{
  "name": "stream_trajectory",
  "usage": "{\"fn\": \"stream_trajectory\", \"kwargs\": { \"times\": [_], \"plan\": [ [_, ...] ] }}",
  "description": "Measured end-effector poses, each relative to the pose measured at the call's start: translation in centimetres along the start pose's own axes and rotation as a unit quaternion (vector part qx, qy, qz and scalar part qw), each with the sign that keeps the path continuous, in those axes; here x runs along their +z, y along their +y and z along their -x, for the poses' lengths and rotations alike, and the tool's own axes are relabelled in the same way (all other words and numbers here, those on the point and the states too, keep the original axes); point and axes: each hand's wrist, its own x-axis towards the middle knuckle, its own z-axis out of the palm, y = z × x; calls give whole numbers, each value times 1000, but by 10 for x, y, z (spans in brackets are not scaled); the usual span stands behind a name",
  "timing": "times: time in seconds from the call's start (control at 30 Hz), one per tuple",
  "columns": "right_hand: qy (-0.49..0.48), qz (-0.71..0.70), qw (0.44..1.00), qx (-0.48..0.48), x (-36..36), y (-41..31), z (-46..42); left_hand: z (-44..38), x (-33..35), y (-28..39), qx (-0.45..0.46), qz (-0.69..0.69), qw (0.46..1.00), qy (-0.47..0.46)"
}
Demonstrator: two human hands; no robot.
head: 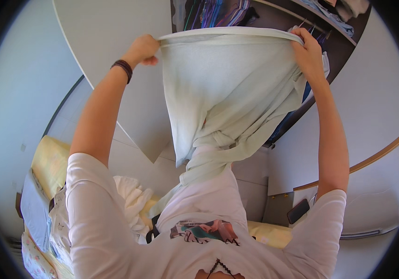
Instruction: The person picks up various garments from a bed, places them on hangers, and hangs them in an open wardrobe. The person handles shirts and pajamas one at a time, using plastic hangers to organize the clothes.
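Observation:
A pale grey-green knit garment (234,66) is stretched between my raised hands, its upper edge nearly straight. My left hand (146,48), wearing a dark braided bracelet (124,68), pinches the left end of that edge. At the right end, my right hand (306,48) grips the same edge with the thumb underneath. The lower part of the cloth hangs in twisted folds over the front of my white T-shirt (199,202). Which part of the garment forms the top edge I cannot tell.
Behind the cloth stands an open wardrobe with coloured hangers (213,14) on a rail (286,15) and folded clothes (328,17) on a shelf. A wardrobe door (115,35) is at the left. Clothes (135,202) lie on a yellow bed cover (51,153); a phone (298,211) is at the right.

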Motion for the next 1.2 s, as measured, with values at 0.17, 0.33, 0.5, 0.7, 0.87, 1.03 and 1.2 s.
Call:
{"fn": "stream_trajectory", "kwargs": {
  "times": [0.17,0.33,0.5,0.7,0.87,1.03,1.2],
  "plan": [
    [-97,121,987,38,-2,71,21,-44,-12,47,81,480,873,18],
    [-97,312,938,114,-26,121,2,-117,-49,107,204,555,806,20],
    [162,344,922,76,-142,123,-167,-142,-117,197,328,603,722,89],
    [275,41,960,25,-214,7,-253,-112,-172,255,458,597,657,52],
    [38,6,996,74,-176,-60,-171,-71,-144,250,305,670,670,91],
    [7,82,982,168,-145,-11,-134,-28,-100,209,241,460,852,70],
    [7,320,947,-3,-157,55,-115,-15,-96,185,303,130,944,20]
  ]
}}
